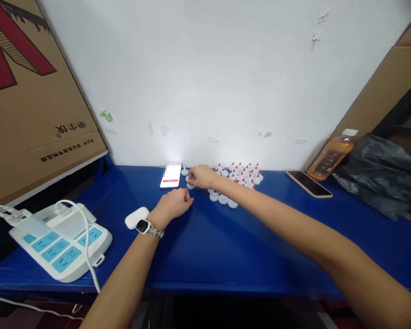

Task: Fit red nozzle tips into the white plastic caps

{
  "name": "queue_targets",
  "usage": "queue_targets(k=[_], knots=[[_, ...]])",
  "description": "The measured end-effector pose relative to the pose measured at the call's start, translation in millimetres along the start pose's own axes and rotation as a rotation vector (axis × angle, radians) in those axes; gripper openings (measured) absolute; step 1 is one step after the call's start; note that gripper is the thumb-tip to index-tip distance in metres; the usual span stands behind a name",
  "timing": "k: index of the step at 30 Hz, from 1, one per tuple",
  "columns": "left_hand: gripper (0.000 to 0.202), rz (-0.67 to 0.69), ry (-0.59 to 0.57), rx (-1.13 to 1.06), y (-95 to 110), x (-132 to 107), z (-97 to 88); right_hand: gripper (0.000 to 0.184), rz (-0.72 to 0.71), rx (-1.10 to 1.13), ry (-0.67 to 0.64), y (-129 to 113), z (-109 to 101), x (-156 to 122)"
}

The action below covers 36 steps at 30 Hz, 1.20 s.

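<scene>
My right hand reaches across to the back of the table. Its fingers pinch the top of a white nozzle cap, partly hidden by the hand. Another white cap with no red tip stands just behind it. Nearer to me, my left hand is closed, its fingers curled in; whether anything is inside I cannot make out. Right of my right hand, several white caps with red tips stand upright in a cluster. Its front row of caps is partly covered by my right forearm.
A lit phone lies left of the caps on the blue table. A white earbud case and a power strip with cables are at left. Rightward are a dark phone, an orange drink bottle and a black bag.
</scene>
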State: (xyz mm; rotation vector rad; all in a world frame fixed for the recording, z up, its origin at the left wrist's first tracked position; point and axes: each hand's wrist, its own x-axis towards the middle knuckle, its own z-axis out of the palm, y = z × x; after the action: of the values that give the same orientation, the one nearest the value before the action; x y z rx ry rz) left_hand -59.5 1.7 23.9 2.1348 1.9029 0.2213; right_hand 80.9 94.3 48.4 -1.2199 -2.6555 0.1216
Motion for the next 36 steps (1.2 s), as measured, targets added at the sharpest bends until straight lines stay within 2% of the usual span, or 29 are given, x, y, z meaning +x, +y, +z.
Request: queue_targets(k=[4,5,8,10,12,15,18,22,25,27,31,36], knots=[[0.029,0.015,0.063,-0.040,-1.6,2.4,-0.1,0.010,-0.014,0.206,0.053,5.7,2.0,-0.7],[0.029,0.019,0.127,-0.061,-0.4,2.4,-0.6,0.009,-0.010,0.285,0.082,8.2,-0.2,-4.2],[0.032,0.079,0.442,-0.128,7.8,1.3,-1.4,0.008,0.013,0.546,0.156,13.4,-11.7,-23.1],[0.037,0.175,0.568,-0.164,16.3,-0.1,0.0,0.010,0.011,0.714,0.151,14.6,-20.8,-40.9],[0.035,0.283,0.540,-0.196,25.6,-1.7,2.9,0.015,-0.012,0.829,0.134,15.7,-29.3,-60.1],[0.031,0.398,0.411,-0.221,38.4,-3.0,7.9,0.022,-0.037,0.866,0.161,22.8,-41.4,-86.7],[0.032,0.433,0.347,-0.256,49.6,-1.4,10.7,0.026,0.016,0.778,0.251,43.9,-52.3,-107.6],[0.033,0.435,0.249,-0.290,66.9,4.1,10.1,0.023,0.205,0.520,0.350,90.3,-56.9,-126.4],[0.033,0.455,0.198,-0.258,82.1,8.4,9.2,0.017,0.291,0.331,0.269,119.7,-52.4,-132.6],[0.033,0.464,0.192,-0.246,90.4,10.8,10.3,0.016,0.303,0.209,0.200,129.0,-49.8,-131.1],[0.032,0.458,0.215,-0.312,95.9,11.7,16.9,0.017,0.312,-0.056,0.077,124.1,-51.1,-112.8],[0.030,0.493,0.130,-0.312,85.2,3.5,20.0,0.020,0.297,-0.314,-0.146,108.4,-51.1,-78.0]])
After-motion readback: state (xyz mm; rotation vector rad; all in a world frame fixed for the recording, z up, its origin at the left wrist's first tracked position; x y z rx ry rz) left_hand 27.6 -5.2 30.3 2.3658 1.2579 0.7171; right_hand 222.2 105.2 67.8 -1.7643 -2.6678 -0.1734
